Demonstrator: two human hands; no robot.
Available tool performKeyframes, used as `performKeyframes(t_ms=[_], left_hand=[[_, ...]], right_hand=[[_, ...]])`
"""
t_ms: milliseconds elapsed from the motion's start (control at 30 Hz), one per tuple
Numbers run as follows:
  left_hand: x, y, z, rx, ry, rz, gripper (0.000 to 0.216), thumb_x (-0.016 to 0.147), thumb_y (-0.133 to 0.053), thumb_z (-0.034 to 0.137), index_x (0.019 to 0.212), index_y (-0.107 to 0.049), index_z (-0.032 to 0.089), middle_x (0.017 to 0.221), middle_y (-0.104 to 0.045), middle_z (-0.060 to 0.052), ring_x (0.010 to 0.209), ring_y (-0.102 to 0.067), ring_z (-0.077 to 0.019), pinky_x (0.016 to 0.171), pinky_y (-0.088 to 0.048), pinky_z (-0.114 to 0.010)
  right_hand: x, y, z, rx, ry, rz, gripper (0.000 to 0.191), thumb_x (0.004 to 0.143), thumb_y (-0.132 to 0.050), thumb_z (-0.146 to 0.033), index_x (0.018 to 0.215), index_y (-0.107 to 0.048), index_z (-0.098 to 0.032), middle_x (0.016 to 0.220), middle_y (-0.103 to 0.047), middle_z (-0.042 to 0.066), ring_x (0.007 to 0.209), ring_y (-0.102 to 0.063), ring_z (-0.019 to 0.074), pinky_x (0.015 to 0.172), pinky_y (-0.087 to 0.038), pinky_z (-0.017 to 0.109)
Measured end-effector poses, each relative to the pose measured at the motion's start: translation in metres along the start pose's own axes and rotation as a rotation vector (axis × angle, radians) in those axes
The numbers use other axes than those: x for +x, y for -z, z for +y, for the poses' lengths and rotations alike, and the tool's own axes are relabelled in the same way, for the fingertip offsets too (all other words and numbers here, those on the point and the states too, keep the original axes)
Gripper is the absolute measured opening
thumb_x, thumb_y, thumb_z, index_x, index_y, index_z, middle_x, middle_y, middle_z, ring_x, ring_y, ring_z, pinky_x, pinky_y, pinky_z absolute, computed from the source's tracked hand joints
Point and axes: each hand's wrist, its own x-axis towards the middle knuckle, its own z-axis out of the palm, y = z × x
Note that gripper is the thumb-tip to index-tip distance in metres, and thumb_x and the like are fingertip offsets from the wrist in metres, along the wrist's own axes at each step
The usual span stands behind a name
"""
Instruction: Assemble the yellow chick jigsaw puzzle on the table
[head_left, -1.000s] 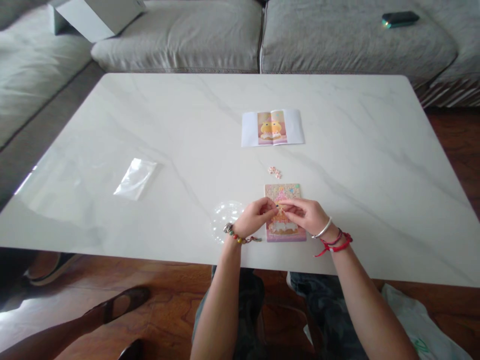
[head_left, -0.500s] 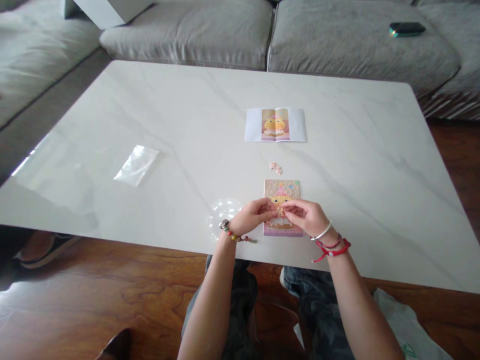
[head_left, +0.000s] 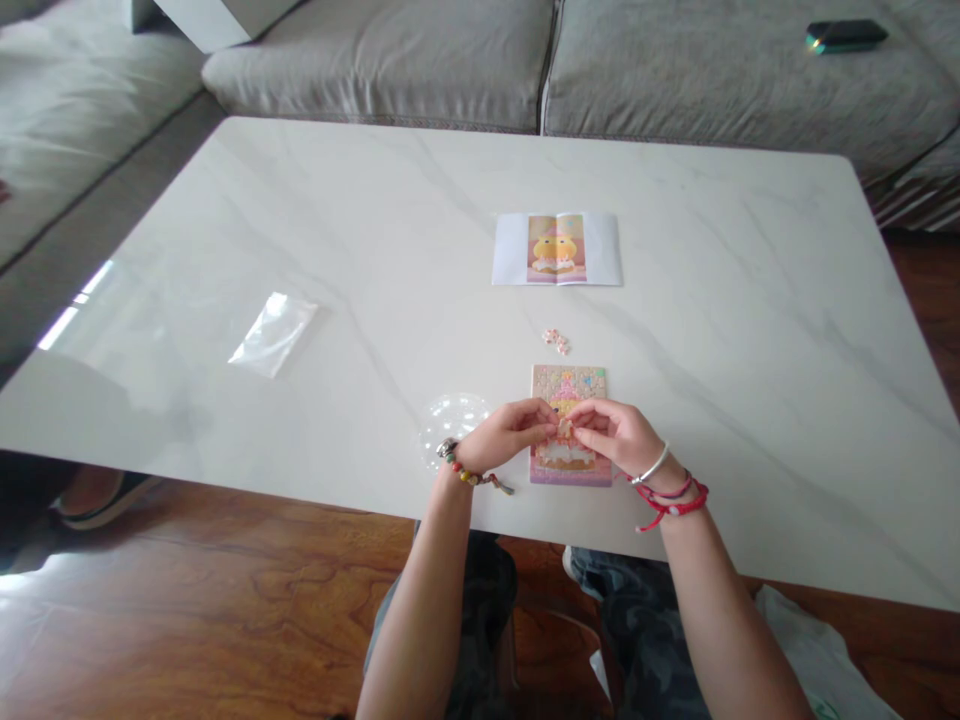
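A small pink jigsaw puzzle (head_left: 568, 385) with a yellow chick picture lies near the front edge of the white marble table (head_left: 375, 250). My left hand (head_left: 510, 435) and my right hand (head_left: 619, 435) meet over its middle, fingertips pinched together on a tiny puzzle piece (head_left: 564, 426). Both hands cover the lower half of the puzzle. A few loose pieces (head_left: 556, 340) lie just beyond the puzzle. Farther back rests a folded reference sheet (head_left: 556, 249) printed with the same chick picture.
A clear plastic dome (head_left: 450, 425) sits left of my left hand. An empty clear bag (head_left: 273, 333) lies farther left. A grey sofa (head_left: 465, 55) runs behind the table, with a dark phone (head_left: 846, 35) on it. Another person's shoe (head_left: 94, 497) shows under the table's left edge.
The view has shifted slightly; my hands stay pinched together over the puzzle, a little lower on it than a second ago. Nothing else on the table has moved.
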Motion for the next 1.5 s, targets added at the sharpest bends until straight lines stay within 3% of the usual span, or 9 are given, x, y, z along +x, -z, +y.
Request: performKeyframes(t_ms=[367, 700, 867, 1067, 1200, 1367, 1500], left_hand=[[-0.005, -0.001, 0.006, 0.058, -0.03, -0.04, 0.017, 0.076, -0.047, 0.031, 0.076, -0.048, 0.014, 0.071, -0.048, 0.0, 0.064, -0.044, -0.0077, 0.062, -0.039, -0.023], [-0.01, -0.007, 0.011, -0.217, -0.084, -0.097, 0.022, 0.07, -0.056, 0.036, 0.07, -0.048, 0.015, 0.069, -0.047, 0.001, 0.065, -0.044, -0.0088, 0.062, -0.036, -0.024], [-0.012, -0.01, 0.008, -0.311, -0.034, -0.097, 0.028, 0.064, -0.06, 0.041, 0.067, -0.048, 0.016, 0.067, -0.049, -0.001, 0.064, -0.048, -0.0112, 0.061, -0.039, -0.026], [-0.011, -0.01, 0.002, -0.425, -0.112, -0.073, 0.027, 0.066, -0.057, 0.041, 0.066, -0.044, 0.017, 0.06, -0.046, 0.001, 0.059, -0.048, -0.011, 0.057, -0.038, -0.026], [-0.011, -0.008, 0.005, -0.312, -0.104, -0.068, 0.023, 0.072, -0.051, 0.038, 0.068, -0.044, 0.016, 0.059, -0.048, 0.0, 0.062, -0.049, -0.0117, 0.061, -0.037, -0.027], [-0.014, -0.005, 0.009, -0.211, -0.051, -0.203, 0.022, 0.075, -0.047, 0.036, 0.069, -0.043, 0.015, 0.062, -0.048, 0.0, 0.065, -0.049, -0.0112, 0.064, -0.038, -0.027], [-0.018, -0.005, 0.01, -0.15, 0.025, -0.447, 0.019, 0.076, -0.047, 0.032, 0.07, -0.044, 0.015, 0.062, -0.051, 0.0, 0.06, -0.048, -0.0091, 0.059, -0.037, -0.023]], right_hand=[[-0.003, -0.001, -0.005, 0.073, -0.038, -0.033, 0.014, 0.064, -0.056, -0.021, 0.078, -0.055, -0.016, 0.064, -0.058, -0.001, 0.054, -0.054, 0.009, 0.051, -0.045, 0.022], [-0.012, -0.003, -0.016, 0.241, -0.017, -0.134, 0.014, 0.064, -0.059, -0.024, 0.075, -0.055, -0.016, 0.06, -0.056, -0.002, 0.049, -0.053, 0.0077, 0.048, -0.046, 0.022], [-0.013, -0.002, -0.014, 0.276, -0.007, -0.188, 0.014, 0.064, -0.06, -0.022, 0.076, -0.055, -0.016, 0.06, -0.058, -0.002, 0.048, -0.053, 0.0074, 0.046, -0.044, 0.02], [-0.014, 0.003, -0.011, 0.313, -0.014, -0.164, 0.015, 0.063, -0.061, -0.022, 0.076, -0.055, -0.017, 0.058, -0.056, -0.003, 0.046, -0.051, 0.0072, 0.043, -0.043, 0.02], [-0.014, 0.007, -0.012, 0.297, -0.004, -0.116, 0.015, 0.064, -0.06, -0.022, 0.076, -0.055, -0.016, 0.057, -0.055, -0.003, 0.046, -0.051, 0.0068, 0.044, -0.043, 0.02], [-0.015, 0.013, -0.011, 0.251, -0.01, -0.078, 0.017, 0.064, -0.061, -0.023, 0.078, -0.054, -0.015, 0.057, -0.054, -0.003, 0.047, -0.051, 0.0076, 0.046, -0.043, 0.022], [-0.015, 0.018, -0.01, 0.169, -0.016, 0.03, 0.016, 0.064, -0.06, -0.024, 0.076, -0.054, -0.015, 0.061, -0.055, -0.002, 0.05, -0.052, 0.0079, 0.048, -0.044, 0.023]])
